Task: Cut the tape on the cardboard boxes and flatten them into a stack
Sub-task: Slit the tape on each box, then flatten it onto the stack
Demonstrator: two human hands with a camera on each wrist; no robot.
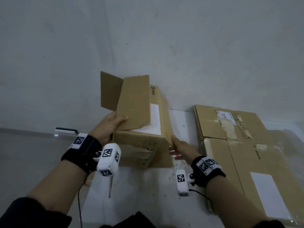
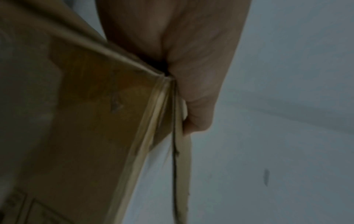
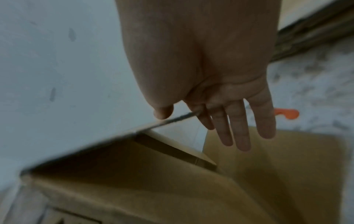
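Note:
A brown cardboard box (image 1: 141, 145) stands on the pale floor by the wall, with its end flaps swung open. My left hand (image 1: 111, 124) grips one raised flap (image 1: 133, 104), thumb on its front face. In the left wrist view the left hand (image 2: 195, 91) clamps the cardboard's edge (image 2: 178, 136). My right hand (image 1: 181, 147) lies against the box's lower right flap with its fingers straight. The right wrist view shows the right hand's fingers (image 3: 239, 128) spread over the open box (image 3: 134, 174), a flap edge running between thumb and fingers.
A stack of flattened boxes (image 1: 230, 129) lies on the floor to the right, its edge (image 3: 316, 30) close behind my right hand. A small orange object (image 3: 287, 113) rests on the floor beside that hand. A white power strip (image 1: 65, 131) sits at the wall's foot, left.

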